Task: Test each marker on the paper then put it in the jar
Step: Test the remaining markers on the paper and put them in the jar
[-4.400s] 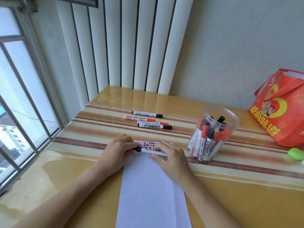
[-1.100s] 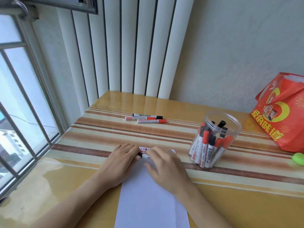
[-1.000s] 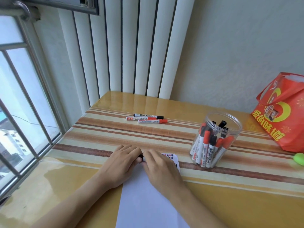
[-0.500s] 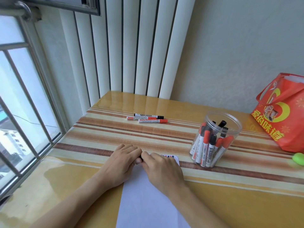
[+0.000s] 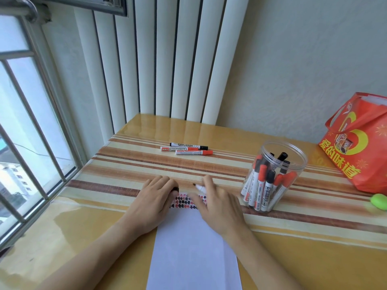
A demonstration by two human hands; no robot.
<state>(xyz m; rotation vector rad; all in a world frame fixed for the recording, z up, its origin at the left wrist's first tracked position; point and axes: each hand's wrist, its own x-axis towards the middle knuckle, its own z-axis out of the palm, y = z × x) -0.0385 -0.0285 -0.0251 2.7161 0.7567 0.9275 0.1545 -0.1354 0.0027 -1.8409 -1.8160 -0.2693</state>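
The hands have parted: left hand [image 5: 156,198] pinches the black cap [image 5: 175,189], right hand [image 5: 217,203] grips the uncapped marker [image 5: 200,187] beside it.

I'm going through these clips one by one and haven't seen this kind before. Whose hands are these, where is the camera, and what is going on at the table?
There is no robot here. A person wears a wide-angle camera on the head, looking forward and down, so both forearms enter from the bottom of the picture.

The left hand holds a black cap. The right hand holds the uncapped marker, its tip pointing left just above the top of the paper. That white sheet already carries rows of small red and black test marks along its top edge.

On the striped table, three markers lie at the back, not yet tested. To the right stands a clear jar holding markers. Farther right are a red bag and a small green object.
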